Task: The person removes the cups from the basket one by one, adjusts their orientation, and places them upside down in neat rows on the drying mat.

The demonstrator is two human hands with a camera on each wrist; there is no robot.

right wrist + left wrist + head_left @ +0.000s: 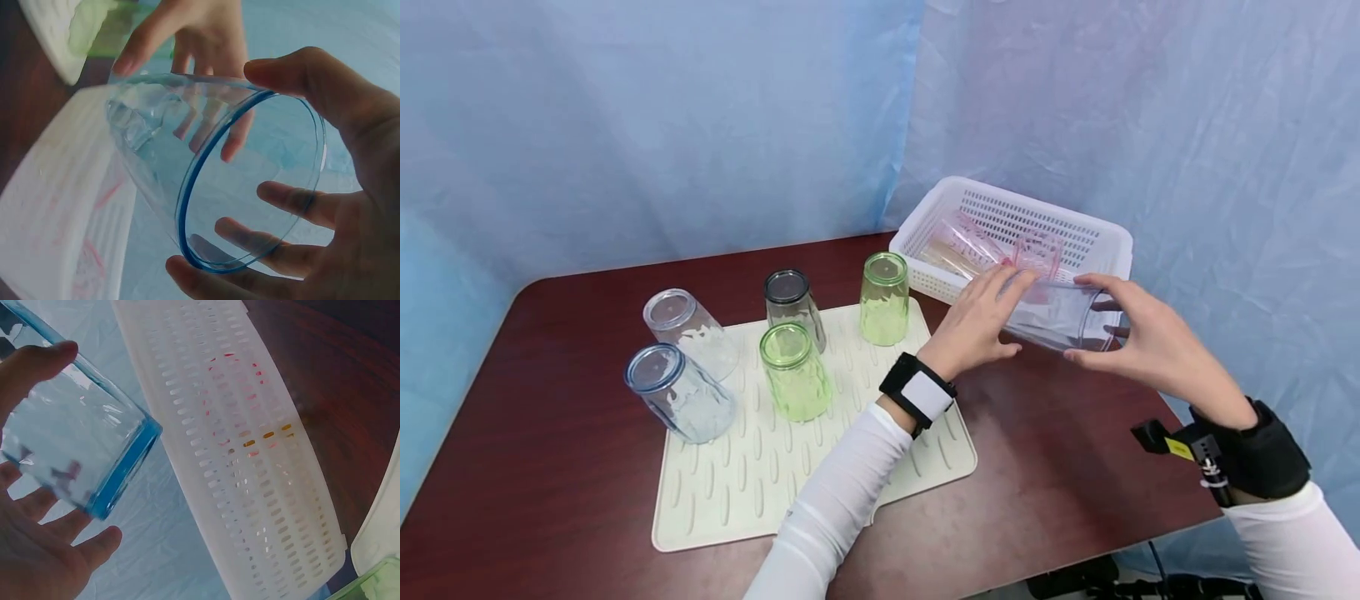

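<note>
No readable writing or brand marks on any item; a small yellow tag on the right wrist strap is too small to read.

Both hands hold 1 clear cup w/ blue rim, lying on its side in the air just in front of the white basket, above the table. Left hand grips the base end w/ curled fingers; right hand wraps the rim end, thumb on top, fingers under. In the right wrist view the open mouth faces the camera and the left hand's fingers show through the wall.

Count on the ribbed mat: 5 cups, all upside down — 2 green, 1 dark grey, 1 plain clear, 1 clear w/ blue rim. The last 2 sit at the mat's left edge.

In the basket: pink cups on their sides, at least 2; exact count hard to tell through the slats.
</note>
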